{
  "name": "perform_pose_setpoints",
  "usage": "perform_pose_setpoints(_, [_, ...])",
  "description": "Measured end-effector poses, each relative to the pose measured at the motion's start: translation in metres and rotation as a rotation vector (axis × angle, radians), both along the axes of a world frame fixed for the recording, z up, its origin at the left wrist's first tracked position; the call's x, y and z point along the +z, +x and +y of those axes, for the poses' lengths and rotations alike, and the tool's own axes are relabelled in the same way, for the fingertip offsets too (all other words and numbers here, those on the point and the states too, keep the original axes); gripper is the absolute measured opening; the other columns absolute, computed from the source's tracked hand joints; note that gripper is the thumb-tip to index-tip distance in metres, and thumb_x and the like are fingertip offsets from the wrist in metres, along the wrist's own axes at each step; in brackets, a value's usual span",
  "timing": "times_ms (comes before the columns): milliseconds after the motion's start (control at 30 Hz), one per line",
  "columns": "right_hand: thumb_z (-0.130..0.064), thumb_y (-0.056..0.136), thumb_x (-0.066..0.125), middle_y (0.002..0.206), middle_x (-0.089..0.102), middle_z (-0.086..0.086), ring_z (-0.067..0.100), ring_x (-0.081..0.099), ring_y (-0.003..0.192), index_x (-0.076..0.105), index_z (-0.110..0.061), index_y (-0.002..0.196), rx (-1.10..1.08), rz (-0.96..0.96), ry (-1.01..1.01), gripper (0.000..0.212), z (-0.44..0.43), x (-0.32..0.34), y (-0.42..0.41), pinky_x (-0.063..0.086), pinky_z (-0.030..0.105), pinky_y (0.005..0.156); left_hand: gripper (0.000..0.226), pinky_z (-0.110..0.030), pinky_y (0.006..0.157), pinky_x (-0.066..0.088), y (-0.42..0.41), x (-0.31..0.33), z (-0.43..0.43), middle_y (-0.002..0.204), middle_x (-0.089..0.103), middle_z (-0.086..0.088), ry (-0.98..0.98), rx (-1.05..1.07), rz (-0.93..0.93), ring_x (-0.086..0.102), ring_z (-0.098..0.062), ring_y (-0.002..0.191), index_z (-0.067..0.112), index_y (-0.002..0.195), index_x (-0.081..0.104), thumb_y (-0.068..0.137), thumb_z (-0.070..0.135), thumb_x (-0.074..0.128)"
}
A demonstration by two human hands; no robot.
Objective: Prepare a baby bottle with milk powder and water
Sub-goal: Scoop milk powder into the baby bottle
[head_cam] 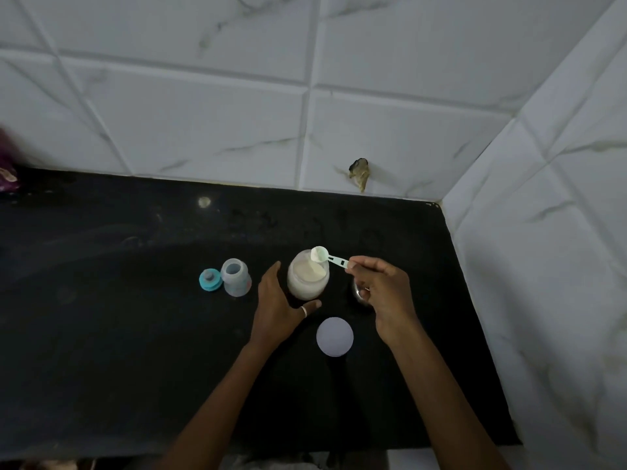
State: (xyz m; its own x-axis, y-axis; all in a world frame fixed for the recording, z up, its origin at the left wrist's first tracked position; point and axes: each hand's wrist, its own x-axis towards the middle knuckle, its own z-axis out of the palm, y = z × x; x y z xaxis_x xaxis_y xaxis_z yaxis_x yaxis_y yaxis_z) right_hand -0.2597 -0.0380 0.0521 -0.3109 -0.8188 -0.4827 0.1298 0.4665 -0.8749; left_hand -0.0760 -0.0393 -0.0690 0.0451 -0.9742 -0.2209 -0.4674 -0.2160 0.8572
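**Scoop held over the powder jar**

The black worktop (135, 351) ran into a tiled corner. The left hand (276, 307) curled round the open jar of milk powder (307, 283). The right hand (383, 290) was just right of it, fingers pinched. A round lid (335, 336) lay before the jar. The open baby bottle (236, 278) stood to the left, with a teal cap (210, 279) just beside it. In the pinch was a small white scoop (327, 256), its bowl over the jar's mouth.
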Motion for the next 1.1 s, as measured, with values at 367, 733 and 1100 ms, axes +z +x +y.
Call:
perform_pose_setpoints(367, [-0.008, 0.089, 0.076, 0.084, 0.075, 0.002, 0.007, 0.061, 0.075, 0.08, -0.015, 0.096, 0.154, -0.079, -0.036, 0.011, -0.002, 0.0, 0.048, 0.047, 0.024, 0.066, 0.067, -0.035, 0.095, 0.053, 0.06, 0.023, 0.039, 0.132, 0.042, 0.008, -0.216, 0.353, -0.13, 0.047, -0.012, 0.119, 0.018, 0.134, 0.047, 0.081, 0.032, 0.086])
perform_pose_setpoints(733, [-0.009, 0.088, 0.077, 0.079, 0.072, 0.001, 0.008, 0.058, 0.074, 0.082, -0.019, 0.088, 0.164, -0.046, 0.009, 0.011, 0.002, 0.0, 0.071, 0.046, 0.026, 0.069, 0.101, -0.027, 0.11, 0.035, 0.095, 0.007, -0.005, 0.16, 0.036, -0.007, -0.025, 0.242, 0.059, 0.04, -0.022, 0.145, 0.013, 0.158, 0.028, 0.078, 0.023, 0.089])
perform_pose_setpoints(1100, [-0.007, 0.088, 0.075, 0.082, 0.074, 0.002, 0.009, 0.057, 0.073, 0.082, -0.016, 0.096, 0.136, -0.03, -0.058, 0.013, -0.007, 0.029, 0.074, 0.045, 0.025, 0.065, 0.047, -0.008, 0.074, 0.05, 0.087, 0.027, -0.015, 0.106, 0.066, 0.013, -0.152, 0.225, 0.128, 0.064, 0.01, 0.095, 0.021, 0.12, 0.057, 0.083, 0.015, 0.085])
